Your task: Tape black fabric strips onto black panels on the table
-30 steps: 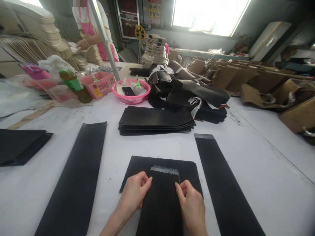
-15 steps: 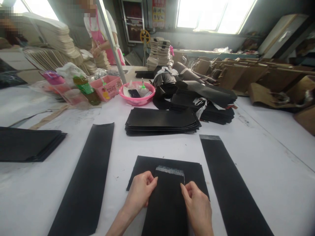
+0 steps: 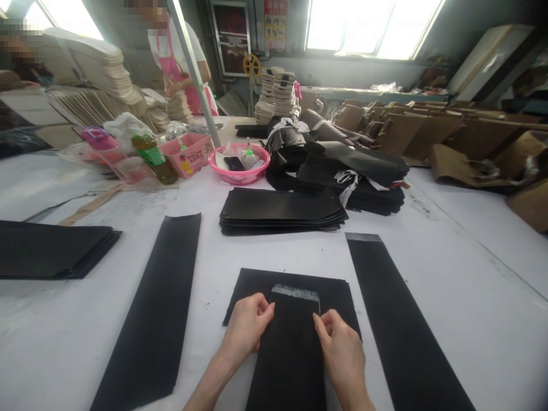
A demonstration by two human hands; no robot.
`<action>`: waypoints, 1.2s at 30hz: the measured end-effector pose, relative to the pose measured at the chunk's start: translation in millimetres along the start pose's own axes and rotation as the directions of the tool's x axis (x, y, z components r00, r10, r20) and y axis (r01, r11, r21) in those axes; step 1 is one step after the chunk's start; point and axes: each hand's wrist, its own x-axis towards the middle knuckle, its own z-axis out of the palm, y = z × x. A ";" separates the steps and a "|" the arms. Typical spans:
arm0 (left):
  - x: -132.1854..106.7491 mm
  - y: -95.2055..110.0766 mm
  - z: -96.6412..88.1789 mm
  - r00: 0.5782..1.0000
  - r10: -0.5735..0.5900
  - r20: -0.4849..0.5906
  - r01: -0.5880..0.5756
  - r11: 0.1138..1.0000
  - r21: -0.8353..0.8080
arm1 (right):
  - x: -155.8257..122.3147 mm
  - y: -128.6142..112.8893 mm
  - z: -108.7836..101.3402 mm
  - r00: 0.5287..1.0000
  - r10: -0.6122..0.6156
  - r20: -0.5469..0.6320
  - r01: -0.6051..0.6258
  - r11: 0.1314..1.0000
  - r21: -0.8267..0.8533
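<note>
A long black strip (image 3: 291, 354) runs toward me between my hands, with a whitish band across its far end that looks like glue. My left hand (image 3: 248, 322) pinches its left edge, and my right hand (image 3: 340, 342) pinches the right edge near the same end. Beneath that end lies a wider black sheet (image 3: 252, 283), its corners showing past the strip. Off to the left rests another black strip (image 3: 152, 308). On the right is a similar black strip (image 3: 402, 319), also with a whitish band at its far end.
Beyond my hands lies a stack of black pieces (image 3: 282, 208). Behind it are a pink basin (image 3: 237, 174) holding a phone and a bottle, and bundled black material (image 3: 355, 171). A pink box (image 3: 188, 157) and a green-labelled bottle (image 3: 154, 157) stand left. A person in a pink apron (image 3: 171, 63) is across the table.
Both hands keep their pinch on the strip and sit very slightly higher in the picture. The view has shifted a little; the things on the table look unmoved.
</note>
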 end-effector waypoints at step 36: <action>1.4 -1.4 -0.5 0.999 0.033 0.011 -0.034 0.997 0.065 | -3.8 -4.0 -0.2 1.000 0.006 -0.023 -0.006 1.000 -0.005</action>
